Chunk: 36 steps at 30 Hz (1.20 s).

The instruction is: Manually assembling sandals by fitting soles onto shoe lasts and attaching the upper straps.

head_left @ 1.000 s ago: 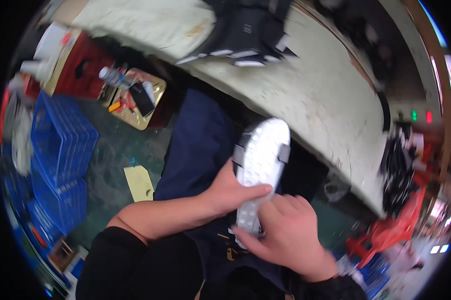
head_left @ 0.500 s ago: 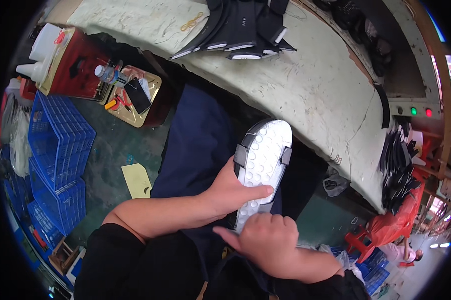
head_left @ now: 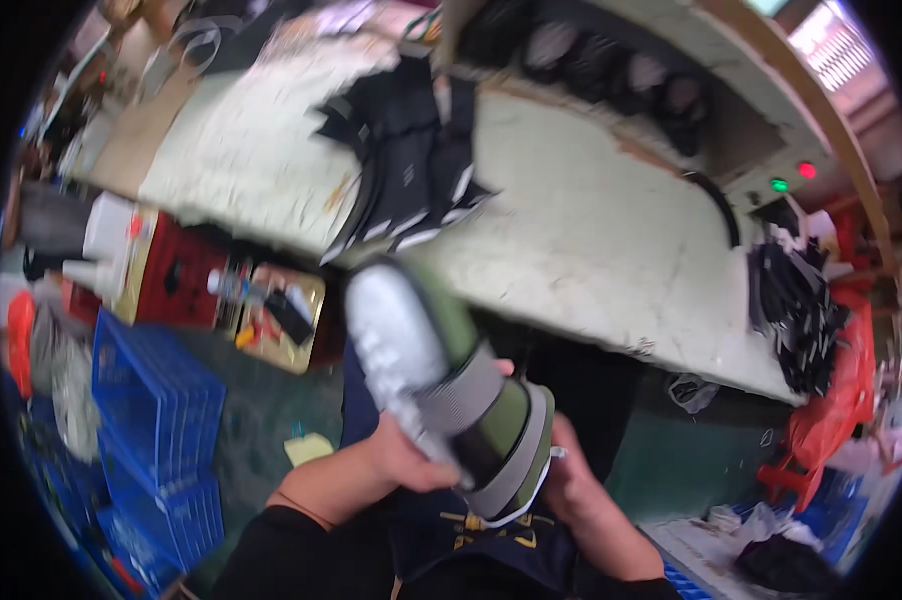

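Note:
A sandal on a green shoe last is tilted over my lap, with wide grey straps across it and its white underside turned to the left. My left hand is closed around its left side; fingertips show past the strap on the far side. At the lower right end, beside the rear strap and a thin white edge, is my right hand. Its fingers are partly hidden and blurred, so I cannot tell whether they grip the sandal.
A pale worktable runs across the front, bearing a pile of black cut pieces. Stacked blue crates stand at left, near a gold tin tray holding small items. More dark pieces hang at right beside red plastic.
The sandal has turned from its studded white sole to show its straps and green last, and shifted left. My right hand has moved to its right side. The whole view has swung.

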Each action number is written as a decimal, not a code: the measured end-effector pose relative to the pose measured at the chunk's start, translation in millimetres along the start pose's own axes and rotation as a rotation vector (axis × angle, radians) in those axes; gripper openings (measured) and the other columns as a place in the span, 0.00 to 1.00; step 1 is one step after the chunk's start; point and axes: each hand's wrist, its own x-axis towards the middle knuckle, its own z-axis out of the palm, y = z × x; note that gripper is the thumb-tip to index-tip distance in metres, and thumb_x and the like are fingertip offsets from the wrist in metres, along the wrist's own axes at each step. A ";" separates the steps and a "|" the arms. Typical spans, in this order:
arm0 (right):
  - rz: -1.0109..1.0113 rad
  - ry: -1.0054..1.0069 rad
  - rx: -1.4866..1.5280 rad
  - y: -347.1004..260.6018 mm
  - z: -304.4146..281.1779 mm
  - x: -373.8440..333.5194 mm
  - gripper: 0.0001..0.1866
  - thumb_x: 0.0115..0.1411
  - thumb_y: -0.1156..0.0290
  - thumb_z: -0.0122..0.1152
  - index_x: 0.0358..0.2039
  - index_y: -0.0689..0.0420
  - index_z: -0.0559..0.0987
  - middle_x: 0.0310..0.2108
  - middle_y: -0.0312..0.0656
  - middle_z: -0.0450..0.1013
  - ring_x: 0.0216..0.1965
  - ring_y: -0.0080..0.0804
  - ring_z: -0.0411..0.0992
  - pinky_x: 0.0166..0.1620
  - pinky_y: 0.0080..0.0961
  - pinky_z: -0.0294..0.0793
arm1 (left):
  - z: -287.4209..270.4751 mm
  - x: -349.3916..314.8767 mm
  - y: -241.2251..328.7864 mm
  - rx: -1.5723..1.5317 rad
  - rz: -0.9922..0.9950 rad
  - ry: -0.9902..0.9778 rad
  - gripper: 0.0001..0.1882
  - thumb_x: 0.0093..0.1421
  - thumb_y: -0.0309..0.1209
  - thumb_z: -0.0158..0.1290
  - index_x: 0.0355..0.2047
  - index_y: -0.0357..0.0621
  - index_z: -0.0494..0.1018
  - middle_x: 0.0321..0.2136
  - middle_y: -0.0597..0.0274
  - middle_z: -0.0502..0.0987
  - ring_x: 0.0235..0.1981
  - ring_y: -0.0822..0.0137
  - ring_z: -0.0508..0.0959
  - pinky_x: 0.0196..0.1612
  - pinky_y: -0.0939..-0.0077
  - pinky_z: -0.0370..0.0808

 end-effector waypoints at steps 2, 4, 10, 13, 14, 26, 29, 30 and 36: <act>0.010 -0.007 0.044 7.7 10.6 1.0 0.48 0.48 0.55 0.80 0.61 0.60 0.60 0.56 0.43 0.66 0.58 0.33 0.66 0.64 0.38 0.63 | 12.6 33.5 -2.5 -0.256 0.317 -0.319 0.68 0.42 0.38 0.77 0.74 0.52 0.40 0.69 0.52 0.55 0.67 0.50 0.62 0.68 0.49 0.64; 0.038 -0.016 0.080 8.3 14.4 1.7 0.47 0.48 0.57 0.81 0.60 0.60 0.61 0.55 0.43 0.66 0.58 0.34 0.66 0.63 0.39 0.64 | 33.3 46.9 11.9 -0.204 0.298 -0.190 0.67 0.43 0.41 0.77 0.74 0.53 0.41 0.69 0.52 0.56 0.67 0.49 0.63 0.68 0.48 0.64; -0.675 -0.011 -0.707 -9.6 1.7 16.7 0.41 0.49 0.60 0.81 0.56 0.61 0.64 0.52 0.48 0.67 0.56 0.38 0.68 0.59 0.35 0.69 | 65.0 33.8 8.8 -0.371 -0.060 0.336 0.61 0.48 0.57 0.71 0.73 0.54 0.45 0.67 0.52 0.61 0.62 0.49 0.69 0.64 0.47 0.70; -0.708 -0.141 -0.960 7.5 -47.0 14.9 0.43 0.48 0.59 0.81 0.56 0.62 0.64 0.52 0.51 0.67 0.56 0.42 0.69 0.59 0.35 0.70 | 31.2 24.6 2.9 -0.337 -0.045 0.343 0.59 0.51 0.62 0.66 0.72 0.52 0.47 0.66 0.51 0.62 0.60 0.51 0.71 0.62 0.49 0.73; -0.652 -0.260 -0.967 14.7 -72.0 12.9 0.45 0.47 0.58 0.82 0.58 0.63 0.64 0.52 0.53 0.67 0.56 0.44 0.69 0.59 0.36 0.70 | 18.3 23.9 2.0 -0.329 -0.035 0.353 0.58 0.52 0.64 0.64 0.72 0.52 0.48 0.65 0.50 0.62 0.59 0.51 0.72 0.61 0.50 0.74; -0.637 -0.005 -0.737 -73.5 -12.3 49.6 0.30 0.43 0.70 0.84 0.47 0.65 0.82 0.47 0.46 0.79 0.48 0.33 0.78 0.53 0.30 0.77 | 57.0 84.0 -13.5 0.047 0.442 0.039 0.62 0.55 0.75 0.48 0.73 0.41 0.45 0.67 0.48 0.59 0.63 0.50 0.68 0.61 0.58 0.74; -0.780 0.104 -0.740 -83.7 -32.2 59.0 0.30 0.42 0.70 0.85 0.46 0.64 0.82 0.43 0.44 0.81 0.45 0.31 0.80 0.51 0.29 0.78 | 67.6 120.7 6.1 -0.009 0.482 0.029 0.64 0.53 0.78 0.46 0.73 0.40 0.45 0.68 0.47 0.58 0.64 0.50 0.67 0.64 0.54 0.71; -0.848 0.140 -0.731 -85.3 -39.3 61.8 0.30 0.41 0.70 0.85 0.46 0.63 0.82 0.40 0.42 0.82 0.43 0.29 0.80 0.50 0.29 0.78 | 68.5 133.0 6.8 -0.025 0.476 0.014 0.64 0.53 0.78 0.46 0.73 0.40 0.45 0.68 0.47 0.58 0.64 0.50 0.67 0.64 0.54 0.71; -1.122 0.490 -0.926 -80.4 -88.7 74.1 0.28 0.42 0.68 0.84 0.44 0.62 0.83 0.43 0.46 0.82 0.42 0.35 0.80 0.48 0.29 0.78 | 31.8 156.8 39.4 -0.164 0.656 0.329 0.61 0.56 0.74 0.49 0.73 0.39 0.48 0.70 0.48 0.58 0.70 0.52 0.61 0.70 0.54 0.61</act>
